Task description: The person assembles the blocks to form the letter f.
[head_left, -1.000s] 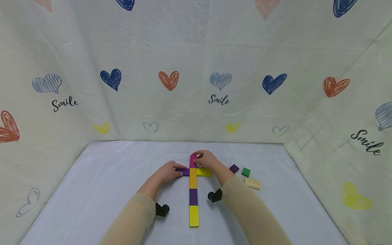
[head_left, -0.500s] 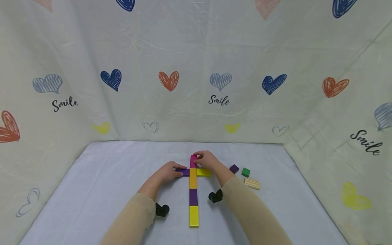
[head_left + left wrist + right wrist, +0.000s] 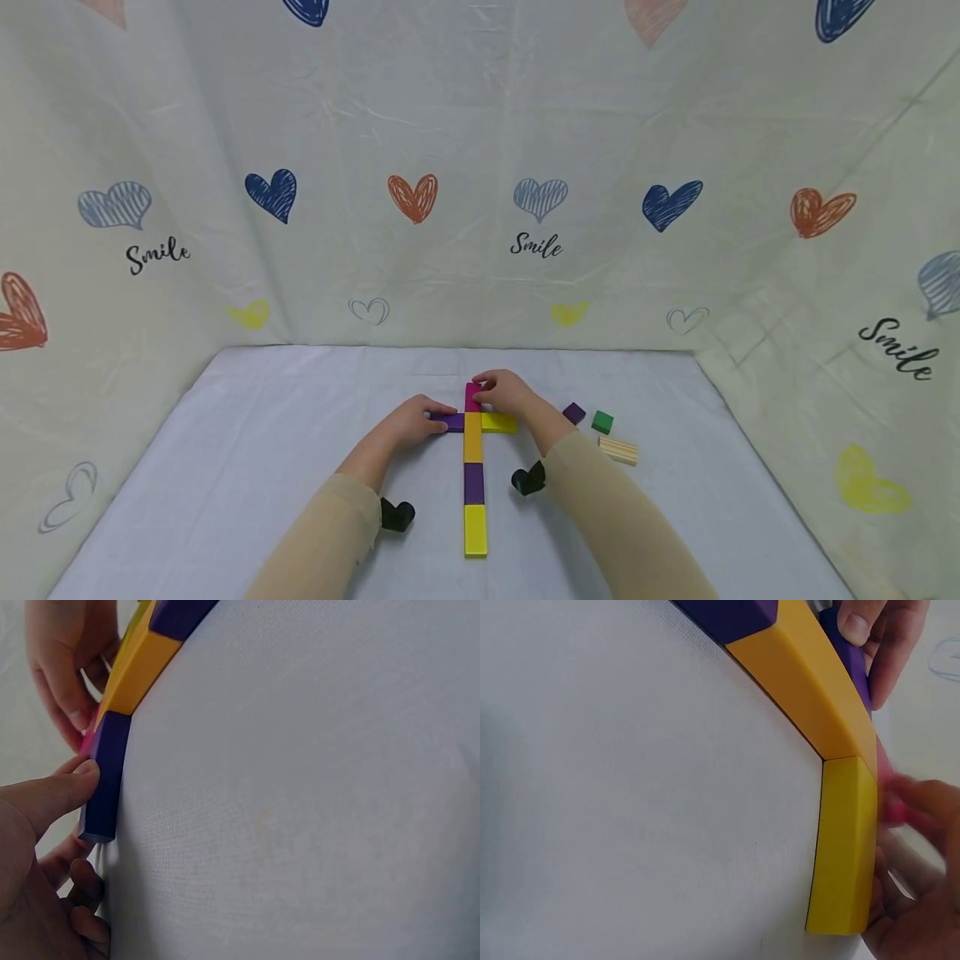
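Note:
A cross of flat wooden blocks lies on the white cloth. Its stem runs from a yellow block point(image 3: 476, 531) through a purple block point(image 3: 473, 483) to an orange block point(image 3: 472, 438). My left hand point(image 3: 408, 421) pinches the left arm's purple block point(image 3: 106, 776) between thumb and fingers. At the far end, my right hand point(image 3: 507, 392) grips a pink block point(image 3: 472, 399), mostly hidden behind other blocks in the wrist views. Another yellow block point(image 3: 843, 847) forms the right arm, beside the right hand and touching the orange block.
To the right of the right hand lie a small purple block point(image 3: 574, 413), a green cube point(image 3: 602, 422) and a bundle of plain wooden sticks point(image 3: 618, 450). A hanging sheet printed with hearts point(image 3: 412, 275) stands behind the cloth-covered table point(image 3: 300, 400).
The pink block's far end has come very slightly nearer to me, with the right hand on it. The left hand and the other blocks look unmoved.

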Tool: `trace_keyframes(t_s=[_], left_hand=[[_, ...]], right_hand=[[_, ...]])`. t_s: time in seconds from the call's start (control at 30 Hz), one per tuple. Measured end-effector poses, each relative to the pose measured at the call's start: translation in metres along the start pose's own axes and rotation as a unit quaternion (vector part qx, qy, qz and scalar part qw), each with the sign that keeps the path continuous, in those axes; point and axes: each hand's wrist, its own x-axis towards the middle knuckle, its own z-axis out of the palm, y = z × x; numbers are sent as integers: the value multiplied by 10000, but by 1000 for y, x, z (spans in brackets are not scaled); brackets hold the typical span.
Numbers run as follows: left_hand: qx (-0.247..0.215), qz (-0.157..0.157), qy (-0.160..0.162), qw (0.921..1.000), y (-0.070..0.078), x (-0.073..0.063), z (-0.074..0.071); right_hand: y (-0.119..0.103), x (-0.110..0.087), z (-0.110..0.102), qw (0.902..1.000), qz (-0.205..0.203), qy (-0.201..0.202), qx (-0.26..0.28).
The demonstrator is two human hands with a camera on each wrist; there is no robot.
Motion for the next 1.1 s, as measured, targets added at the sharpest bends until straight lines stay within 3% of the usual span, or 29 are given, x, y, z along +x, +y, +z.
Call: trace_keyframes(t_s=[0.6,1.1], left_hand=[[-32,-86,33,10000,0,-3,-3],[-97,-74,32,9999,2,-2,0]], right_hand=[[1,-17,-16,9977,-348,511,-293],[25,-60,-53,9950,-466,745,-475]])
